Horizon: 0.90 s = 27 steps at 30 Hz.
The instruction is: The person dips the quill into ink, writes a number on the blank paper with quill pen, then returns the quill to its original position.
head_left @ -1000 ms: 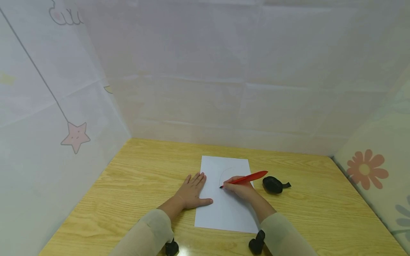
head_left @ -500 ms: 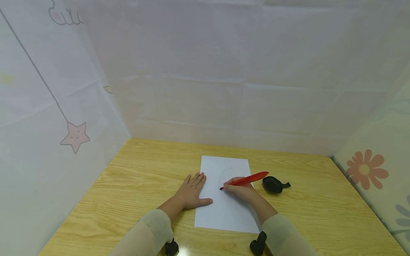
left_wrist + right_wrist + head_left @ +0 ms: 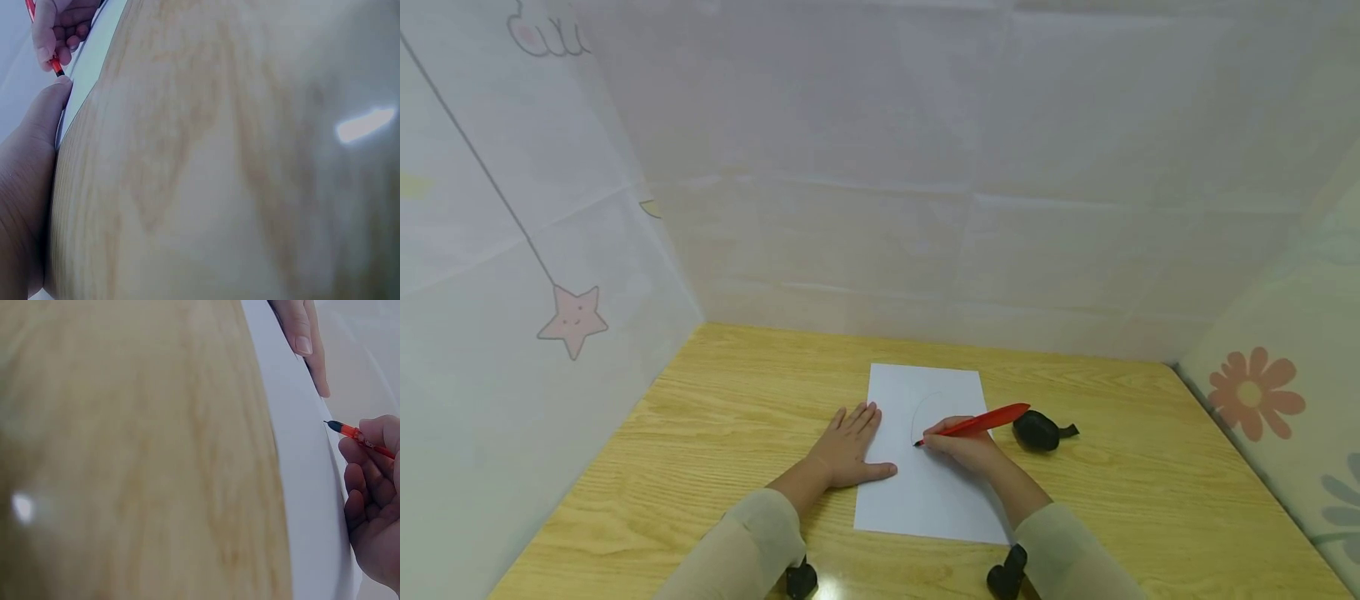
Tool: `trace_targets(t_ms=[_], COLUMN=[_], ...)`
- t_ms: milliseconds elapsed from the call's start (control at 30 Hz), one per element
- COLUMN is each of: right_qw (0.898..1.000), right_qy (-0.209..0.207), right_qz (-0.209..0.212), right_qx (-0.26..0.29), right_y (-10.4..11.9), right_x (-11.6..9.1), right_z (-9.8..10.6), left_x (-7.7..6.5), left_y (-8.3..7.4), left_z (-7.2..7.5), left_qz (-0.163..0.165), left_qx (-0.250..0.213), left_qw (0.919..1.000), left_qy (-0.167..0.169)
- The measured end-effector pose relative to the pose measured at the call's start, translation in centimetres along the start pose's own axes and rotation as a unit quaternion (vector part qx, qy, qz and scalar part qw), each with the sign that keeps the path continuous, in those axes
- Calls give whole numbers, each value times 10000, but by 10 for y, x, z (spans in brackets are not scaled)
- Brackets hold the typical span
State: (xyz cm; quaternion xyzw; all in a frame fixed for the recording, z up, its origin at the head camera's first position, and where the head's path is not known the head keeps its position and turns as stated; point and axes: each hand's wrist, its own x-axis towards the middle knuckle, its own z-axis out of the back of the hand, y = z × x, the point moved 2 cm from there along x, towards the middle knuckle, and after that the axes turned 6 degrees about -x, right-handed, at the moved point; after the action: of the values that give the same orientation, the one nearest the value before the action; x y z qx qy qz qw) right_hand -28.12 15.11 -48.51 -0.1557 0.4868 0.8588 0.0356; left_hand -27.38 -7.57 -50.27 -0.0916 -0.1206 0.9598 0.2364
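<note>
A white sheet of paper (image 3: 917, 504) lies on the wooden table, with a thin curved line drawn on its upper half. My left hand (image 3: 844, 454) is spread flat across the sheet's left edge, thumb stretched out over the paper. In my right hand (image 3: 966, 448) I pinch a red feather-shaped pen (image 3: 992, 418) between thumb and fingers. Its dark tip is at the lower end of the curve. The right wrist view shows the pen's black tip (image 3: 334, 425) right at the paper, my other fingers curled beneath.
Right of the paper sits a rounded black object (image 3: 1036, 432) with a short tail. Black wrist devices (image 3: 801, 581) show by the sleeves. Printed cloth walls (image 3: 850, 250) stand behind and on both sides of the wooden table (image 3: 737, 392).
The pen tip has slid slightly down the paper, and the curved line reaches a little lower. My left hand stays in place on the sheet.
</note>
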Motion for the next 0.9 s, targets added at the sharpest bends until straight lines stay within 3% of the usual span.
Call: trace_targets(t_ms=[900], right_qw=[9998], right_qy=[141], right_qz=[120], right_qx=[-58], right_y=[-6], right_x=[-11], right_z=[3], left_x=[-1], left_y=[0], left_z=[1], left_qz=[-53], left_qx=[45], left_qw=[10000], left_qy=[14])
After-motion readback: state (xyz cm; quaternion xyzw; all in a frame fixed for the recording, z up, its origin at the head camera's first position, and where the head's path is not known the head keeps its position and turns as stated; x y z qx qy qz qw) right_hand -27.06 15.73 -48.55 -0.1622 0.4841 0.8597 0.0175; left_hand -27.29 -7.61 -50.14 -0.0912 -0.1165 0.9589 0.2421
